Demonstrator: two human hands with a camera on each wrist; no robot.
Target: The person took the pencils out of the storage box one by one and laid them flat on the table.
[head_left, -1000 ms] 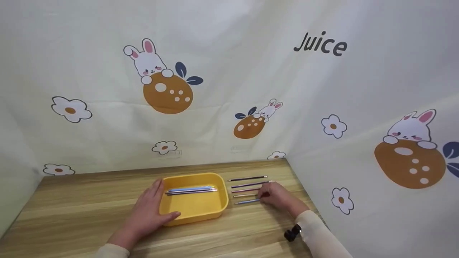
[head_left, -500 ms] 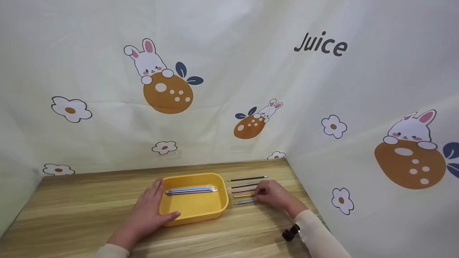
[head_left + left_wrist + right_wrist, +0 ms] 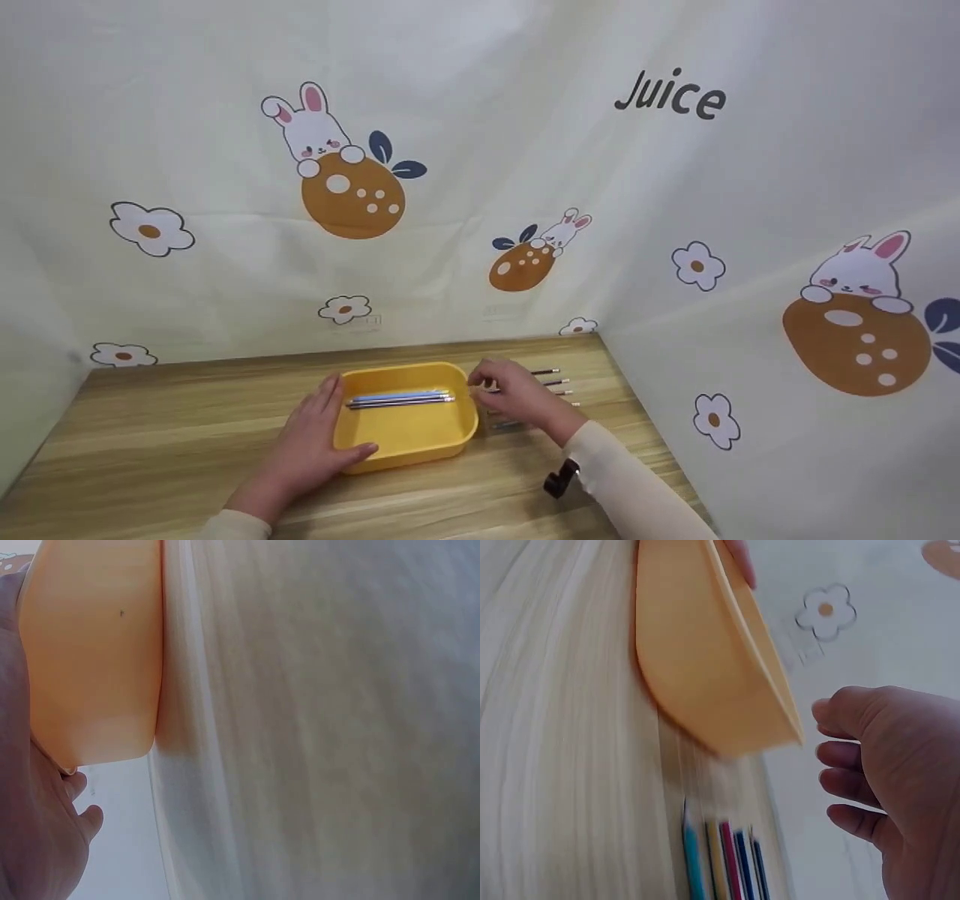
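A yellow plastic box [image 3: 409,454] stands on the wooden table, with several blue and dark pencils [image 3: 397,400] lying side by side in it. My left hand [image 3: 304,439] holds the box's left end, thumb over the near rim and fingers along the far left side. Beside the right rim, my right hand [image 3: 517,394] hovers with loosely bent fingers and nothing between them. Beneath it several pencils lie in a spaced row, partly hidden in the head view. The right wrist view shows a light blue pencil [image 3: 694,862], a yellow one [image 3: 717,862] and a red one [image 3: 733,862] among them.
A pale printed curtain [image 3: 450,150] with rabbits and flowers walls the table in at the back and sides. A black wrist device [image 3: 561,478] sits at the right sleeve. The wooden table [image 3: 172,420] extends to the left of the box.
My right hand has moved left from the right part of the pencil row to the box's right rim. The left hand, the box and the pencils inside stay in place.
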